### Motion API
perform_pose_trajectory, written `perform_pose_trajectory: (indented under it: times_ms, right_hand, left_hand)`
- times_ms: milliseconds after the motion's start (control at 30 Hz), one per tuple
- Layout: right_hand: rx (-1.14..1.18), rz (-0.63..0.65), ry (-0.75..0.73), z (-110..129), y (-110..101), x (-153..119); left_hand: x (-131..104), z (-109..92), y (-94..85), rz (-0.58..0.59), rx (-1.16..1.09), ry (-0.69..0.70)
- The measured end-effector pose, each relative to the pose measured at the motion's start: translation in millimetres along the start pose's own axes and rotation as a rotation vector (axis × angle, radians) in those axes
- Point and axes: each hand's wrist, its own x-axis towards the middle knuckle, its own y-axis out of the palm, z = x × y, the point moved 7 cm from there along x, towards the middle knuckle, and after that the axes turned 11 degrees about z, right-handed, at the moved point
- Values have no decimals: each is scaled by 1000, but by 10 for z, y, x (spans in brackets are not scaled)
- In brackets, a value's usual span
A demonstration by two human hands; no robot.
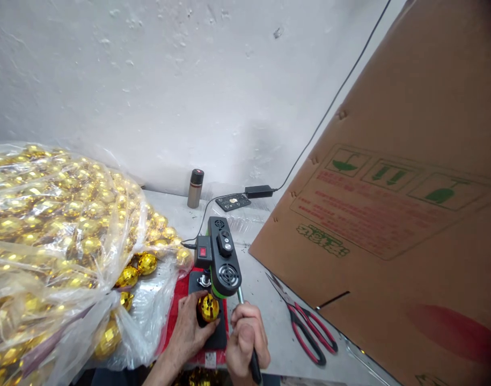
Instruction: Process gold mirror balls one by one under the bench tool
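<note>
A shiny gold faceted ball [209, 308] sits on the black base of a small machine [225, 257]. My left hand [191, 324] holds the ball from its left side, thumb and fingers around it. The machine's black head, with two round vents and a red switch at its side, overhangs the ball. My right hand [247, 338] is wrapped round a lever [255, 366] with a metal rod and a black grip, just right of the base. Under the base lies a red cloth [170, 316].
A clear plastic bag [68, 230] of gold balls fills the left. Red-handled scissors [309, 332] lie beside a large cardboard box [390, 214] on the right. A bottle [195, 188] and power adapter [258, 191] stand near the wall.
</note>
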Motion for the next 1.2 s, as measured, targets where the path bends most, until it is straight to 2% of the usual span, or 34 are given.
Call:
perform_pose_trajectory:
  times_ms: [233, 367, 467, 533, 600, 700, 767, 867, 933, 967, 1067, 1133, 1200]
  right_hand:
    - [-12, 9, -6, -130, 21, -219]
    - [-110, 66, -78, -263, 65, -383]
    - [-152, 102, -158, -294, 76, -392]
    - [-149, 132, -193, -240, 53, -328]
    - [-129, 152, -161, -136, -6, -190]
    - [-53, 183, 37, 42, -109, 144]
    - [-32, 246, 161, 159, -113, 378]
    - [-15, 194, 150, 331, -135, 622]
    - [1, 161, 128, 355, -116, 649]
    - [12, 151, 123, 344, -101, 628]
    - [52, 134, 104, 295, -69, 509]
    - [64, 121, 86, 274, -72, 438]
    - [65, 120, 77, 260, -76, 395]
  left_hand:
    - [15, 12, 22, 15, 9, -9]
    - [11, -3, 24, 32, 17, -18]
    - [13, -12, 22, 38, 27, -15]
    - [24, -17, 22, 36, 28, -12]
    - [38, -17, 27, 33, 33, -11]
    - [10, 13, 46, 33, 56, 5]
    - [-81, 57, 53, 32, 90, 44]
    - [-301, 104, 33, 72, 188, 170]
    - [-411, 88, -94, 60, 273, 254]
    - [-422, 61, -217, 19, 324, 276]
    - [-228, -80, -757, -181, 559, 208]
    - [64, -141, -1105, -238, 788, 22]
    - [373, -113, -1349, -182, 956, -214]
